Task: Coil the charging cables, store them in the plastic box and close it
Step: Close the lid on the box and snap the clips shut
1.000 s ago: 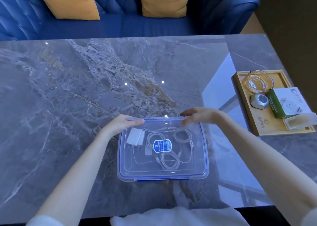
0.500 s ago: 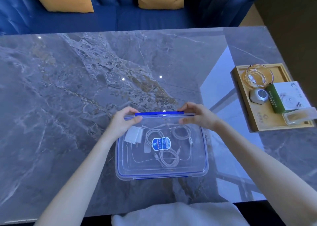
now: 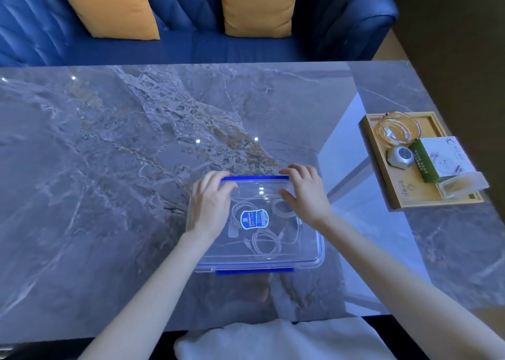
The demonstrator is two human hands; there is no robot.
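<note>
Low in the middle of the frame sits the plastic box (image 3: 255, 239), clear with blue trim, on the grey marble table (image 3: 109, 168). Its lid (image 3: 273, 250) lies flat on top, and through it show the coiled charging cables (image 3: 266, 241) and a blue label. So the coiling and storing look done, and what remains is likely the latching. The far latch (image 3: 255, 178), a blue strip along the box's upper edge, lies between the two hands; the near latch (image 3: 255, 271) shows along the lower edge, untouched.

Both hands rest on the far end of the lid. The left hand (image 3: 210, 204) lies with fingers loosely spread, tips reaching over the far rim at the latch's left end. The right hand (image 3: 306, 193) mirrors it, fingers hooked over the rim, thumb flat on the lid. Neither pinches anything; they seem placed to hold the lid seated while the far latch is pressed home.

At the right of the frame, well apart, a wooden tray (image 3: 404, 198) holds small items. Across the top runs a blue sofa (image 3: 191, 18) with orange cushions.
</note>
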